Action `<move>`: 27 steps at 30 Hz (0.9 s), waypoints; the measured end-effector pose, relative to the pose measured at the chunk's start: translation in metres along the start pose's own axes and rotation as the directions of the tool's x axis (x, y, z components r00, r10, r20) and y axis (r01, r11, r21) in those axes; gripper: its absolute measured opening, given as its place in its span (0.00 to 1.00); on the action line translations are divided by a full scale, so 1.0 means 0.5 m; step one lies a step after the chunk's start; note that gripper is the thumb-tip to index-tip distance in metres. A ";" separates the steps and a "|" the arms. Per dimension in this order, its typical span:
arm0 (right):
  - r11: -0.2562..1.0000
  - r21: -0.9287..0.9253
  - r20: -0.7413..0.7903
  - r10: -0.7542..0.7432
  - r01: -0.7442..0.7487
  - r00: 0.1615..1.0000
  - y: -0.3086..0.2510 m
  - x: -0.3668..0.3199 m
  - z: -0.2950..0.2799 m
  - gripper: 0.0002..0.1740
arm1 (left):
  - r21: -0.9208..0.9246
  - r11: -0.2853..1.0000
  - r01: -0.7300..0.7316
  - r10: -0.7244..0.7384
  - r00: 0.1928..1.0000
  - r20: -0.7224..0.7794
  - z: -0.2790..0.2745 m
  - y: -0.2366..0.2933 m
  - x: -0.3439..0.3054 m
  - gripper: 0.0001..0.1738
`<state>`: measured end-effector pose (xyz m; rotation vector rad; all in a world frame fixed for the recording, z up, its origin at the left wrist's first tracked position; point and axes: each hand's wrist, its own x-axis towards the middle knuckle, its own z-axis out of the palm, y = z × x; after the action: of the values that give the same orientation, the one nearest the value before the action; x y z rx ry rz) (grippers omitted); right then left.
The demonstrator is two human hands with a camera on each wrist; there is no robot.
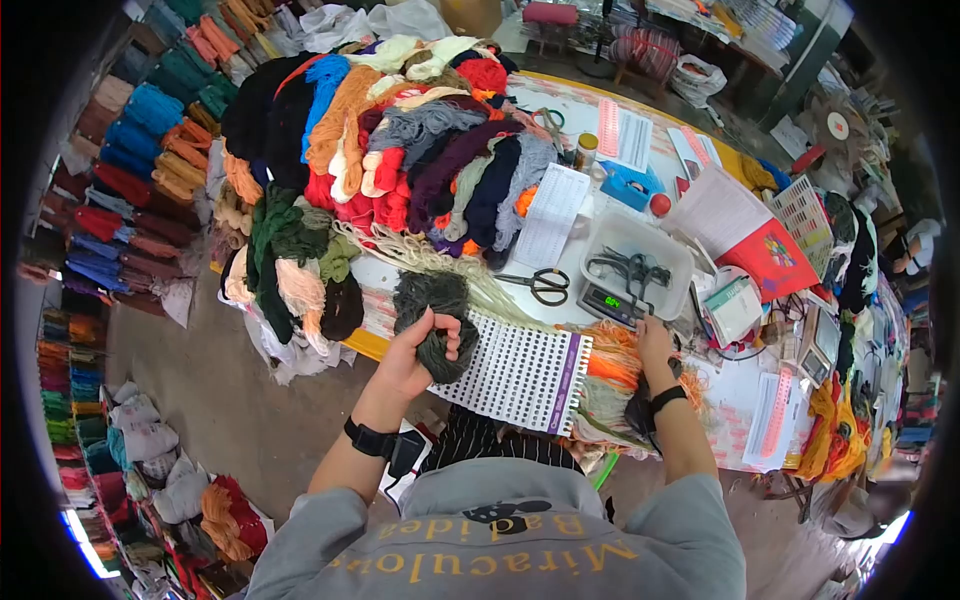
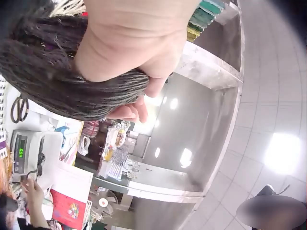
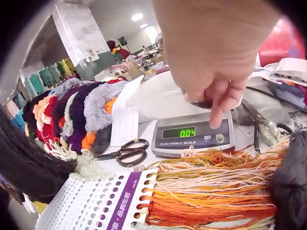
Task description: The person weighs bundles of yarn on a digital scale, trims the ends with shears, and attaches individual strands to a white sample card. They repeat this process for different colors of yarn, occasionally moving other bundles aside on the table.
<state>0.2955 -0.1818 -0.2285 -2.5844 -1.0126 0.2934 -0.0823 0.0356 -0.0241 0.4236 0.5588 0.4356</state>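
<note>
My left hand (image 1: 410, 360) grips a thick hank of dark grey-green yarn (image 1: 432, 305); the thumb and curled fingers wrap round its strands. The hank hangs beside a white punched card (image 1: 510, 370) with a purple edge strip. At the front of an electronic scale (image 3: 194, 133), which reads 0.04, is my right hand (image 3: 216, 62). One finger reaches down to the scale's button panel, while the others curl at a small dark curved object (image 3: 199, 103) whose kind I cannot tell. A white plastic tub (image 1: 640, 245) on the scale holds dark tangled strands (image 1: 630, 270).
Orange and pale threads (image 3: 211, 191) hang from the card's edge. Black-handled scissors (image 1: 545, 287) lie left of the scale. Many coloured yarn hanks (image 1: 400, 150) are heaped at the back left. Papers (image 1: 553, 215), a red booklet (image 1: 775, 255) and a dark yarn bundle (image 3: 290, 187) lie about the table.
</note>
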 end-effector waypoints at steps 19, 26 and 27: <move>0.341 0.932 0.268 -0.414 -0.124 0.870 -0.473 -0.210 -0.233 0.06 | 0.229 0.961 0.154 -0.186 0.975 0.125 0.119 -0.133 0.050 0.24; 0.263 0.939 0.321 -0.436 -0.222 0.841 -0.443 -0.214 -0.208 0.08 | 0.163 0.970 0.178 -0.201 0.970 0.134 0.095 -0.139 0.053 0.25; 0.253 0.936 0.336 -0.452 -0.243 0.826 -0.441 -0.214 -0.209 0.09 | 0.162 0.971 0.178 -0.200 0.971 0.134 0.095 -0.141 0.054 0.25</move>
<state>0.1152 -0.1300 -0.0392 -1.1938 -0.7347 1.2625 -0.0146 -0.0214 -0.0334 0.5357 0.4826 0.1768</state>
